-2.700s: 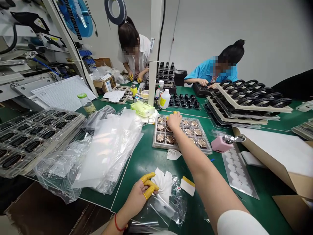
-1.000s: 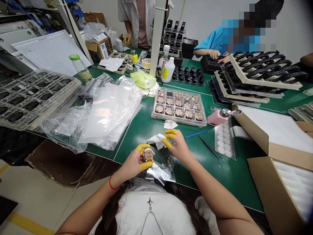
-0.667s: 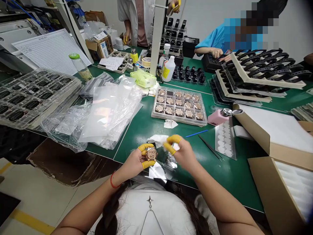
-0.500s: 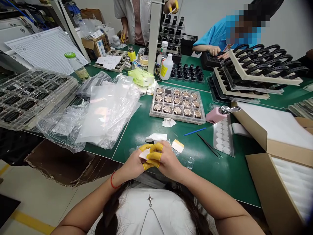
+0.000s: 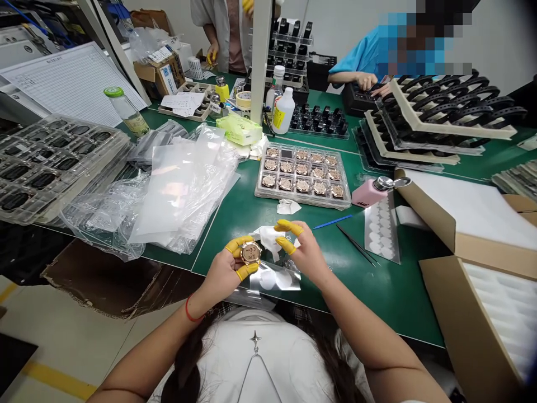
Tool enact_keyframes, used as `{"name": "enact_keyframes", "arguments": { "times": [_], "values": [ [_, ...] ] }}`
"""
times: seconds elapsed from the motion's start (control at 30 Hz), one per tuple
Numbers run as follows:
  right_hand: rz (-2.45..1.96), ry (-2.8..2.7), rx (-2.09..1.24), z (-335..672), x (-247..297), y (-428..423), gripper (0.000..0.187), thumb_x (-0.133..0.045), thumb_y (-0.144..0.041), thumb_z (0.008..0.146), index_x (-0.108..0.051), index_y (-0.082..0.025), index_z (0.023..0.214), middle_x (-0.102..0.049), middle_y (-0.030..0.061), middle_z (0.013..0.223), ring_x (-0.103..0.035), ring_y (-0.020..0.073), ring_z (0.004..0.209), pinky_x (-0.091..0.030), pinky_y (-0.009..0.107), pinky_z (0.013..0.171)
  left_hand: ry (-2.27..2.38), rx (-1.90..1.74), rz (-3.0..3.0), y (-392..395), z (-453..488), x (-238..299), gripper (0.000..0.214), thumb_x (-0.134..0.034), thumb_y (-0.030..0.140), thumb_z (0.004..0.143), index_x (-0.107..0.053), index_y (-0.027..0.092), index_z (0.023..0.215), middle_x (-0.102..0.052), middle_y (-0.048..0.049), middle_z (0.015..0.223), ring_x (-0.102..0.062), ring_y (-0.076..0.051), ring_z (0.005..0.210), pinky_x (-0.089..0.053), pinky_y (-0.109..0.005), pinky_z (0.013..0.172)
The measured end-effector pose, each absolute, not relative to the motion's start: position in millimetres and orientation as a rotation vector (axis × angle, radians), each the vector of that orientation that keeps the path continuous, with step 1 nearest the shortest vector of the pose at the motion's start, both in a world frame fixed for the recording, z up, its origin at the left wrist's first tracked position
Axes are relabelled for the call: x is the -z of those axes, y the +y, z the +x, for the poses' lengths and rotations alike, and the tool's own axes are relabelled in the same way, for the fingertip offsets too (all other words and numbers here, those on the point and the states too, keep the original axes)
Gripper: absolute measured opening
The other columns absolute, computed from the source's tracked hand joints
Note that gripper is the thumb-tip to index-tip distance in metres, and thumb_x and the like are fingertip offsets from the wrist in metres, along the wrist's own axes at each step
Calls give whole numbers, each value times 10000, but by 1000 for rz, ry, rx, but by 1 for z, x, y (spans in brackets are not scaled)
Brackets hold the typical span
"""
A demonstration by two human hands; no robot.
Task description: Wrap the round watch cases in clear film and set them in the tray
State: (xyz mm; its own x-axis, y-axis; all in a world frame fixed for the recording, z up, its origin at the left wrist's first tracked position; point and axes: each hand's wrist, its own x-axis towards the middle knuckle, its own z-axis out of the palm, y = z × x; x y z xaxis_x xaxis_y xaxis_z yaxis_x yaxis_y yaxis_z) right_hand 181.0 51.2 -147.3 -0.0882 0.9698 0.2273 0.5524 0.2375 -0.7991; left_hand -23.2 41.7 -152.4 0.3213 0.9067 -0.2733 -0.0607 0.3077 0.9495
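Note:
A round gold watch case (image 5: 251,253) with printed marks on its face is pinched between the yellow-covered thumb and fingers of my left hand (image 5: 226,271). To its right, my right hand (image 5: 309,254) is raised with its yellow-covered thumb and index finger spread apart. Beside those fingertips, a crumpled white wipe (image 5: 268,238) rests on the green table (image 5: 235,210). A clear film (image 5: 289,281) lies below it near the table edge. Farther off stands a clear tray (image 5: 293,197) of similar gold watch cases, one slot dark. A small white wipe (image 5: 288,207) is just in front.
Right of the tray are a pink pump bottle (image 5: 369,193), a blue stick (image 5: 333,222), black tweezers (image 5: 356,243) and a white sticker sheet (image 5: 381,232). Plastic bags (image 5: 176,196) cover the left; an open carton (image 5: 474,330) is right. Two people work across the table.
My hands, together around a white wipe before, have parted. My right hand has moved right and opened; the wipe is on the table. The watch case now shows in my left hand.

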Motion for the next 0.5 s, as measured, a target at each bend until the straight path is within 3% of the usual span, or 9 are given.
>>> {"name": "enact_keyframes", "arguments": {
  "times": [0.13, 0.3, 0.5],
  "values": [
    [-1358, -1870, -1087, 191, 137, 31, 439, -662, -349, 772, -529, -263, 1182, -559, 80, 1180, -515, 235, 1079, -416, 426, 926, 1047, -923, 1010, 47, -32, 149, 573, -752, 196, 633, -493, 175, 1144, -650, -41, 1013, -667, -167, 847, -536, -332, 829],
    [-1354, -1527, -1485, 178, 135, 18, 320, -555, -293, 822, -527, -225, 1133, -626, 16, 791, -582, 158, 727, -480, 332, 704, 1042, -981, 1152, 43, -35, 149, 538, -752, 214, 668, -502, 191, 1144, -640, -48, 1060, -662, -181, 921, -503, -346, 908],
    [-1250, -1366, -1780, 172, 136, 19, 509, -488, -381, 857, -404, -182, 1319, -596, -34, 587, -536, 132, 518, -452, 296, 584, 904, -942, 1170, 35, -32, 153, 484, -725, 226, 713, -501, 195, 1141, -662, -49, 1052, -688, -187, 899, -535, -325, 869]
  ]
}}
